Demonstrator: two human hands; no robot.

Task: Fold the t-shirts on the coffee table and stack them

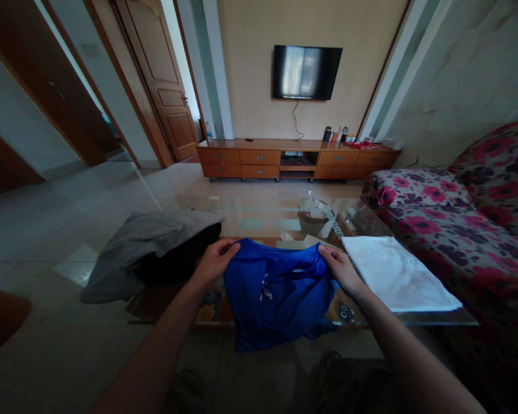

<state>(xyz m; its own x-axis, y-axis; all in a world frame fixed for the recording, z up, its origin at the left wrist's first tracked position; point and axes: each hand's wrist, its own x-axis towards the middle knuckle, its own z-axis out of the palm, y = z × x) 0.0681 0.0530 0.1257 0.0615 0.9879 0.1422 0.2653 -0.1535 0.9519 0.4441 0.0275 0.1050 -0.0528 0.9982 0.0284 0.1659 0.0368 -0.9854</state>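
Note:
A blue shirt (280, 293) with small white markings hangs between my two hands, its lower part dropping past the front edge of the glass table (418, 319). My left hand (217, 261) pinches its upper left corner, and my right hand (337, 265) pinches the upper right one. The fabric sags in folds between them. Left of my left hand lies a loose heap of grey and black clothing (142, 247). A flat, folded white cloth (399, 273) rests on the table just right of my right hand.
Toward the table's far side stands a small bin-like container (314, 218) with crumpled plastic. A flower-covered sofa (453, 236) borders the right side. Beyond the floor, a wooden TV cabinet (259, 156) holds bottles under a wall television (306, 72).

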